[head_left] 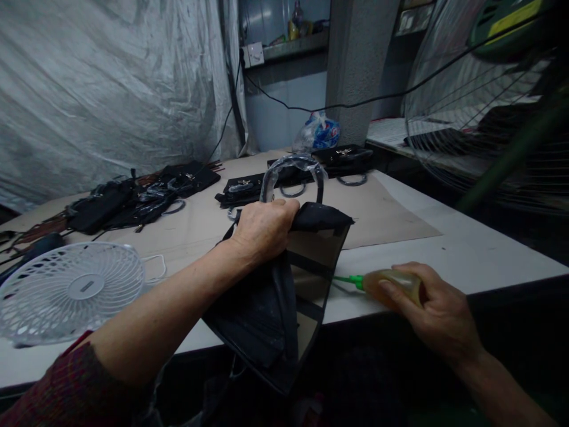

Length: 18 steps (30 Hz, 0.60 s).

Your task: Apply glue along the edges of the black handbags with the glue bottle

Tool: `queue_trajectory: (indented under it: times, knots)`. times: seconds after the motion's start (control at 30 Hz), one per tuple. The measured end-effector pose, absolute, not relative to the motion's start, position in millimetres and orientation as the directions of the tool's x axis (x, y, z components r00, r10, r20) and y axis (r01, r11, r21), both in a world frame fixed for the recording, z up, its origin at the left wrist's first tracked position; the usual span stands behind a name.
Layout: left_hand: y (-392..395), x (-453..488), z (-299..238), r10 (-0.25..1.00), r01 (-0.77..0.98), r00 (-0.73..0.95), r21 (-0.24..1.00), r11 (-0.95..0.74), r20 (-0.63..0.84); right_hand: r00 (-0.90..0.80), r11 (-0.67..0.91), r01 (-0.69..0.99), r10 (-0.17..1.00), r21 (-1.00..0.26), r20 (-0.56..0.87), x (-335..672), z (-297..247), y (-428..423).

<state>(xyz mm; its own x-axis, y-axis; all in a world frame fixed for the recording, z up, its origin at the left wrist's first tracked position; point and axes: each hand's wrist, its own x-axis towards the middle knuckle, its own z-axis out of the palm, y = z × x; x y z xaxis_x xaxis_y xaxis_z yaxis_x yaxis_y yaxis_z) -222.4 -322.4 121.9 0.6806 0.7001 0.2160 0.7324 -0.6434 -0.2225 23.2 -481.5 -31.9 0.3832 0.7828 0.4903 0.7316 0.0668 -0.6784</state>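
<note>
My left hand (263,228) is closed over the top edge of a black bag piece (275,308) that hangs over the table's front edge, its tan inner lining facing right. A plastic-wrapped handle (291,169) arches up behind my fingers. My right hand (433,311) grips a small amber glue bottle (395,286). Its green nozzle (347,279) points left and touches the bag's right edge.
A small white fan (71,290) lies at the left on the white table (466,249). Black bag parts and rings (146,196) are spread along the back on brown paper. A large fan cage (489,118) stands at right. A plastic bag (320,131) sits by the pillar.
</note>
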Motion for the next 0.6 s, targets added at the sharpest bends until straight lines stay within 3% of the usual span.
queue_trajectory:
  times: [0.43, 0.6]
  knots:
    - [-323, -223, 117, 0.68, 0.724, 0.69, -0.233, -0.649, 0.247, 0.26, 0.075, 0.672, 0.908, -0.737, 0.329, 16, -26, -496]
    - [-325, -222, 119, 0.684, 0.725, 0.689, -0.237, -0.647, 0.238, 0.327, 0.054, 0.707, 0.859, -0.705, 0.393, 13, -26, -498]
